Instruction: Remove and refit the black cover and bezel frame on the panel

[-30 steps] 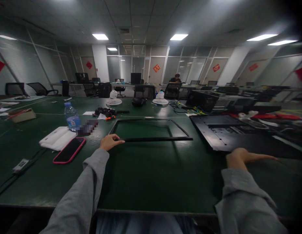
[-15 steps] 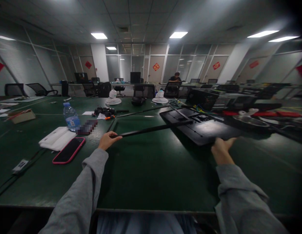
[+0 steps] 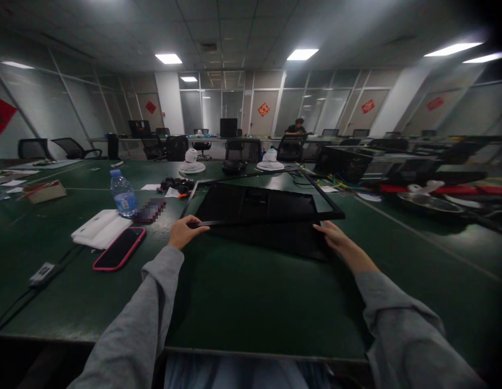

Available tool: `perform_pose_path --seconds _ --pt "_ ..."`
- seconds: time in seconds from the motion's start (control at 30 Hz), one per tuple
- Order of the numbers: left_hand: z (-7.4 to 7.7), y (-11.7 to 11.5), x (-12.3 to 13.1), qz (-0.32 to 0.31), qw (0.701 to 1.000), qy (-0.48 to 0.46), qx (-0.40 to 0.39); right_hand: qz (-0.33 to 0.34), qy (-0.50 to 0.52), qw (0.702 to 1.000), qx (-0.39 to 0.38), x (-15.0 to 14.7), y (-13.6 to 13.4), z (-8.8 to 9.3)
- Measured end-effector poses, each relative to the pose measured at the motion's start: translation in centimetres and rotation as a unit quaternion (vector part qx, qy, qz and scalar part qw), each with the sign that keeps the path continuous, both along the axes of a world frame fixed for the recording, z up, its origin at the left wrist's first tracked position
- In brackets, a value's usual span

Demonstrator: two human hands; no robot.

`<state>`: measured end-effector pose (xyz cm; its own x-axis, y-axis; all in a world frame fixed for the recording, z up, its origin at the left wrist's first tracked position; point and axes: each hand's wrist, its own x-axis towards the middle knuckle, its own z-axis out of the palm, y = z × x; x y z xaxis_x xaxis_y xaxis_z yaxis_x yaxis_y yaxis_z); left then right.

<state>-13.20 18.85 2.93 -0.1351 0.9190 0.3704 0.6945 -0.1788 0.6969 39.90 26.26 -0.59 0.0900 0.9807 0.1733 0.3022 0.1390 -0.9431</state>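
Note:
My left hand point(image 3: 187, 231) pinches the near left corner of a thin black rectangular frame point(image 3: 270, 220), which looks like a monitor bezel. Held tilted, that frame rises toward its far side above the green table point(image 3: 251, 302). Through its opening shows a flat black panel point(image 3: 226, 205), like a monitor's back cover. My right hand point(image 3: 339, 242) grips this panel by its right edge, with the thumb on top and the other fingers partly hidden. The panel's near corner sticks out below the frame's front bar.
Left of my hands are a pink-edged phone point(image 3: 120, 248), a white pouch point(image 3: 100, 229) and a water bottle point(image 3: 123, 194). Two small white fans point(image 3: 191, 163) stand farther back. At the right lie a round metal pan-like object point(image 3: 431, 204) and cables point(image 3: 335, 181). Another person point(image 3: 295, 128) sits far behind.
My right hand has brought the black panel leftward, from the right side of the table to beneath the frame. The left hand still holds the frame at nearly the same spot.

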Motion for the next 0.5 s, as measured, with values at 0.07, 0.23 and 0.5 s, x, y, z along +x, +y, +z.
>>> perform_pose_path --seconds 0.07,0.23,0.5 --pt "0.1 -0.1 0.1 0.002 1.000 0.008 0.008 -0.022 0.034 0.999 -0.015 -0.2 0.7 -0.4" --pt "0.2 -0.2 0.0 0.009 0.999 0.027 0.020 -0.139 0.099 0.985 -0.006 1.1 0.9 1.1" --pt "0.4 -0.6 0.8 -0.008 0.996 0.087 0.018 0.009 0.044 0.999 0.030 0.5 -1.1 4.3"
